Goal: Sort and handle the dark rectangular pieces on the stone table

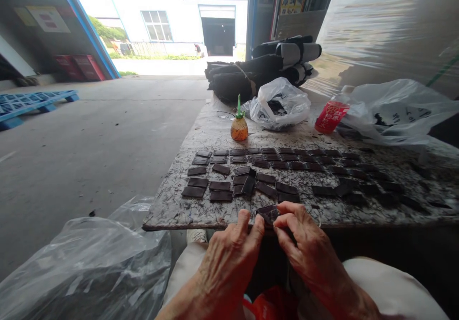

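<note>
A worn, speckled worktable (201,133) is standing in an open shed, and at its near edge the left hand (229,258) and right hand (304,248) are pinching 1 small dark piece (268,213) between their fingertips. Beyond, many dark pieces (220,185) are already lying in rows; the rows are thinning toward the right.

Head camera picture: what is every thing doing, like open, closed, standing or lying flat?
Small dark rectangular piece: pinched between both hands at the table edge.
Left hand: fingertips on that piece.
Right hand: grip closed on it.
Flat dark rectangular pieces: lying in rows.
Orange pineapple-shaped bottle: upright.
Red paper cup: leaning.
White plastic bag: open.
</note>
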Tool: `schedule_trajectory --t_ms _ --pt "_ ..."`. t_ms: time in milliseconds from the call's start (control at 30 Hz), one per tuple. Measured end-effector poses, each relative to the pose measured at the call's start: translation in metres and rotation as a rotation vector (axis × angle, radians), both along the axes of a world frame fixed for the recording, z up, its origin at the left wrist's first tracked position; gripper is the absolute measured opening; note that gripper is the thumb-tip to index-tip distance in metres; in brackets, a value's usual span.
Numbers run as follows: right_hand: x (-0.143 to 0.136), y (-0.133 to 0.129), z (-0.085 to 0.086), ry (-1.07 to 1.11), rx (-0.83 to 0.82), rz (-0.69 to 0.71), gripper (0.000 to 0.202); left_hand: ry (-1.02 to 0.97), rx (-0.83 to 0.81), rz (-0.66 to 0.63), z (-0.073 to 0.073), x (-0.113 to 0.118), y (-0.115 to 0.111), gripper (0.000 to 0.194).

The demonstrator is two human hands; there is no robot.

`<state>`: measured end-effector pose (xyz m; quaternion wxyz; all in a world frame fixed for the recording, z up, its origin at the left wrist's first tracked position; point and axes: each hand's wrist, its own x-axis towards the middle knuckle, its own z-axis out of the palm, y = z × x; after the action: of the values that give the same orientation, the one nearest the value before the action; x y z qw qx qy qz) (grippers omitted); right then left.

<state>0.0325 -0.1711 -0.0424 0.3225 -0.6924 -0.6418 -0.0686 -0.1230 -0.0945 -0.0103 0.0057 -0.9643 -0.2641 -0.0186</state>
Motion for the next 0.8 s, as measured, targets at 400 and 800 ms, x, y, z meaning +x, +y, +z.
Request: schedule_trajectory --t_ms 400,800 --pt "0.0 0.0 -0.001 0.02 0.042 -0.01 0.015 -0.196 -0.21 0.048 0.004 -0.005 0.016 0.025" --pt "-0.002 0.001 0.0 -0.031 0.057 -0.004 0.016 -0.169 -0.396 0.075 0.025 0.028 0.06 0.015"
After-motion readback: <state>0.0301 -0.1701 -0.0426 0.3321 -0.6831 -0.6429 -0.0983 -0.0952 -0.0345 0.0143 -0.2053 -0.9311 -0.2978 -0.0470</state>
